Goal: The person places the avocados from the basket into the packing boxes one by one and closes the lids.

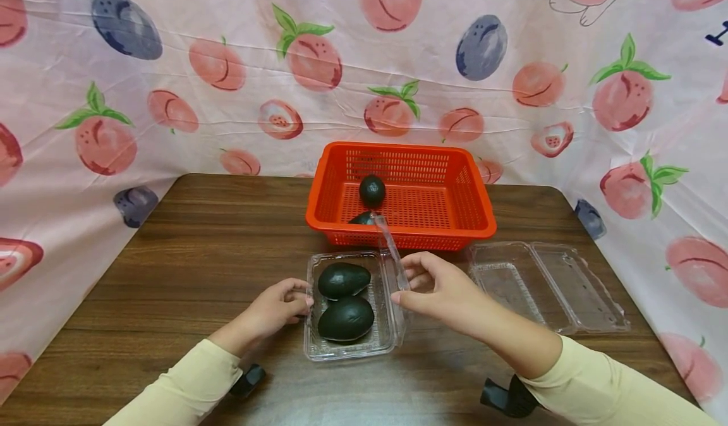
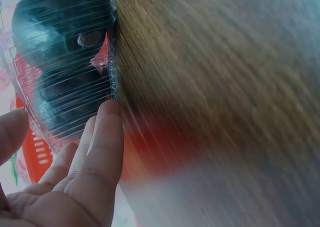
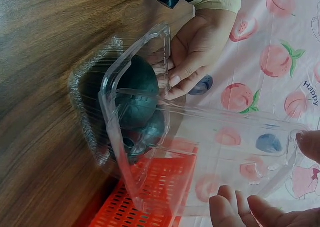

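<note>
Two dark green avocados (image 1: 344, 280) lie side by side in a clear plastic clamshell box (image 1: 348, 352). Its hinged lid (image 1: 392, 252) stands upright on the right side. My left hand (image 1: 279, 309) rests against the box's left wall; in the left wrist view its fingers are fairly straight and the thumb stands apart from them. At the lid, my right hand (image 1: 435, 287) holds the free edge with thumb and fingertips. Through the clear lid, the right wrist view shows the avocados (image 3: 135, 92) and the left hand (image 3: 192, 52) touching the far side.
Behind the box stands a red slotted basket (image 1: 483, 224) with one whole avocado (image 1: 372, 191) and another (image 1: 362, 218) partly hidden by its front rim. A second clear clamshell box (image 1: 546, 287) lies opened flat at the right. Peach-printed cloth (image 1: 239, 122) surrounds the wooden table (image 1: 227, 243).
</note>
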### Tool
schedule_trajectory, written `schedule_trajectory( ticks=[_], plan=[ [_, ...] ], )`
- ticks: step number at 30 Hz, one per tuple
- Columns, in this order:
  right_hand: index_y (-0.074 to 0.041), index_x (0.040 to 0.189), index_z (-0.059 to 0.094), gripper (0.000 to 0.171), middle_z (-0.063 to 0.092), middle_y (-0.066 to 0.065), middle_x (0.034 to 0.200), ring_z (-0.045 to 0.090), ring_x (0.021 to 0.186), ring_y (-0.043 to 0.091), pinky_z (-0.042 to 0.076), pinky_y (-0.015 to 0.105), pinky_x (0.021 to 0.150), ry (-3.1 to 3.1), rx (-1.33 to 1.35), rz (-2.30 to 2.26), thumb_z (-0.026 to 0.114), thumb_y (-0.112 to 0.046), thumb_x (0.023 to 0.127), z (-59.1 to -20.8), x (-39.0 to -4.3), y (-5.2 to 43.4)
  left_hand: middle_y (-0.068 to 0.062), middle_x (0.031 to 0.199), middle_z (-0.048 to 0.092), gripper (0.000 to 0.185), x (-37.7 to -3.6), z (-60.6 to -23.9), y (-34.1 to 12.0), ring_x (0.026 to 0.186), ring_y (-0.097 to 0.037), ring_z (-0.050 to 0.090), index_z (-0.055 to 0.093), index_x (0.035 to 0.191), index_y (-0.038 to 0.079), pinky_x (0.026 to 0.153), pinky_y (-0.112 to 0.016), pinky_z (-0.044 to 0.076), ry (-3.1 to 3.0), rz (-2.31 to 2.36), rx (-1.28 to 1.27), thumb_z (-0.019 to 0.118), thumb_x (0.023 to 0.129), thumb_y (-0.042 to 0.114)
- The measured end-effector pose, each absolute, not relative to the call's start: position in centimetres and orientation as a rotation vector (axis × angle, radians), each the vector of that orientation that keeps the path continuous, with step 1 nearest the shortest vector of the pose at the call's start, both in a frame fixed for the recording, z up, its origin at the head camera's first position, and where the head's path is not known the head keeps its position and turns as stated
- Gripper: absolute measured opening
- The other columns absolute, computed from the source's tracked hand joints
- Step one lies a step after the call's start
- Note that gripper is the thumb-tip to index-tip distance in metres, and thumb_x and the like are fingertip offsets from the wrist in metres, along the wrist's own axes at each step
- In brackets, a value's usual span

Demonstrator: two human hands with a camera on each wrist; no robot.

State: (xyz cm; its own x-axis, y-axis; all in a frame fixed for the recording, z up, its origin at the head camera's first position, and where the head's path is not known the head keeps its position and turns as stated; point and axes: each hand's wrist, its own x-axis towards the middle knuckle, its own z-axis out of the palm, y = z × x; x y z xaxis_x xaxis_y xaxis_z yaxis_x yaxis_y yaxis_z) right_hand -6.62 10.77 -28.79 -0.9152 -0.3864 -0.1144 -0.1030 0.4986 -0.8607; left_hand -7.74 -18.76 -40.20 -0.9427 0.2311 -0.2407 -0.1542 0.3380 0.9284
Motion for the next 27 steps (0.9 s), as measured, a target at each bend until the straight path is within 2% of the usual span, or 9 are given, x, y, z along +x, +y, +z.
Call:
schedule_trajectory(
  ticks=[9, 18, 27],
  plan=[
    [-0.003, 0.122, 0.057, 0.053, 0.058, 0.009, 0.108, 0.060, 0.096, 0.019, 0.052, 0.032, 0.077, 2.498, -0.440, -1.296, 0.078, -0.024, 0.079, -28.5, -6.6, 9.4, -0.014, 0.095, 0.066, 0.033, -7.4, -40.5, -18.1, 0.084, -0.017, 0.063, 0.046, 0.118, -0.013, 0.076, -0.042, 0.052, 2.258, 1.684, 0.102, 0.058, 0.093, 0.005],
    [-0.005, 0.121, 0.059, 0.053, 0.057, 0.008, 0.107, 0.059, 0.096, 0.019, 0.051, 0.033, 0.081, 2.573, -0.452, -1.222, 0.079, -0.027, 0.077, -28.5, -6.5, 9.0, -0.018, 0.097, 0.065, 0.033, -7.2, -40.8, -17.7, 0.087, -0.021, 0.064, 0.046, 0.118, -0.012, 0.076, -0.042, 0.052, 2.262, 1.682, 0.084, 0.058, 0.094, 0.006],
    [-0.005, 0.121, 0.060, 0.055, 0.057, 0.004, 0.105, 0.055, 0.097, 0.019, 0.046, 0.035, 0.086, 2.642, -0.553, -1.082, 0.080, -0.030, 0.076, -28.8, -6.8, 8.6, -0.013, 0.095, 0.068, 0.032, -7.0, -40.7, -17.0, 0.088, -0.024, 0.065, 0.048, 0.115, -0.010, 0.074, -0.039, 0.051, 2.257, 1.667, 0.059, 0.062, 0.092, 0.009]
  ],
)
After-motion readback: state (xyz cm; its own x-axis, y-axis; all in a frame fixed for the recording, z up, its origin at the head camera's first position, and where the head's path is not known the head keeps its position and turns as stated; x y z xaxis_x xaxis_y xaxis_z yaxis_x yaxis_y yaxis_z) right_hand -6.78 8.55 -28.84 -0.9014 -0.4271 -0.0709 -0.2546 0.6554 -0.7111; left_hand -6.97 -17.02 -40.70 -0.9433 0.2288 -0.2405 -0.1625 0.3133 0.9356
